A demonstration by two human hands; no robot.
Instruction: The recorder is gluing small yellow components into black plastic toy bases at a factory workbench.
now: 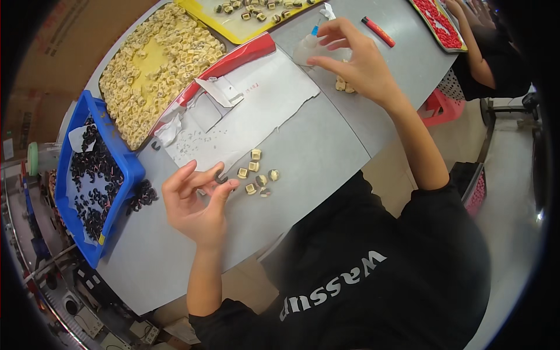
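Note:
My left hand [198,201] is raised over the grey table, pinching a small black C-shaped piece [220,177] between thumb and fingertips. Beside it lie several small cream-and-black square pieces [254,167]. My right hand [363,65] is farther off, thumb and fingers apart around a translucent squeeze bottle [304,51] with a blue needle tip. The thumb tip is close to the bottle; whether it touches cannot be told. A few more cream pieces [340,85] lie under the right palm, partly hidden by it.
A blue tray [132,169] of black curved pieces stands at left, some spilled beside it. Behind is a large tray of cream pieces [169,49]. A red-edged white cardboard sheet [262,96], a yellow tray [236,32] and a red marker-like stick [378,31] lie beyond. Another person's arm [475,55] is at right.

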